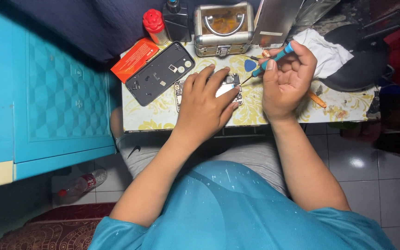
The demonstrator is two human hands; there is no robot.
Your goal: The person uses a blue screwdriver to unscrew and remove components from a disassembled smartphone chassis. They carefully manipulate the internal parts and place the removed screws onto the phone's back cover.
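My left hand (207, 104) lies flat over an opened phone (231, 84) on a small table with a yellow-patterned top (163, 115), pinning it down; most of the phone is hidden under my fingers. My right hand (287, 78) grips a thin blue screwdriver (274, 59), whose tip points down-left at the phone's upper right corner. The phone's removed black back cover (158, 73) lies to the left, inner side up.
At the table's back stand a red-capped bottle (153, 25), a dark bottle (177, 21), a small metal case (223, 28) and an orange card (134, 59). A blue pick (249, 65), white cloth (327, 53) and orange tool (317, 99) lie right. A turquoise cabinet (47, 92) stands left.
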